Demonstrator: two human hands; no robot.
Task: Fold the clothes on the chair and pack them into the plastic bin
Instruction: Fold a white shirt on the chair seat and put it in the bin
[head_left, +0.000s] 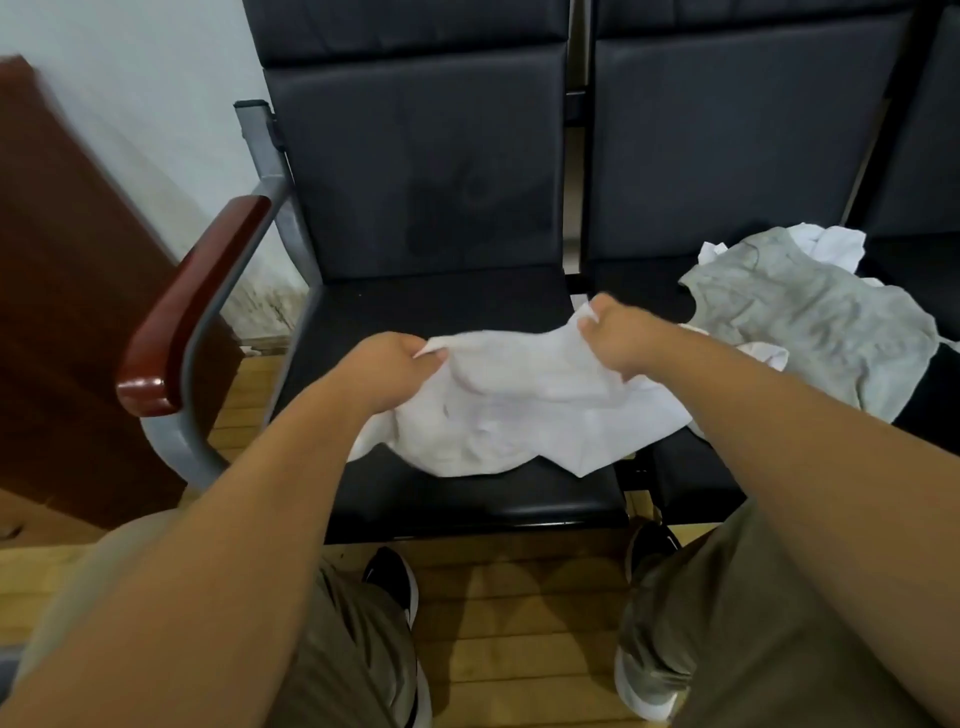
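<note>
The person's shoes (390, 574) are standing on the wooden floor (498, 623) directly in front of the chair (467, 499). The white garment (519, 415) is lying across the front half of this seat, with its far edge being lifted. The left hand (387, 371) is pinching that edge at the left, fingers curled over the cloth. The right hand (615, 340) is gripping the same edge further right, bunching a corner in its fist. The cloth is sagging and creasing between both hands, indicating a light, soft, limp material that is unlikely to hold a shape unaided. Recommended hold: two points on one hem or seam, pulled taut, so that the panel is hanging flat before folding. On the adjoining seat (691, 467), the grey garment (810, 322) is lying crumpled, awaiting folding, with more white cloth (841, 247) showing behind it. The plastic bin is not appearing in this view.
</note>
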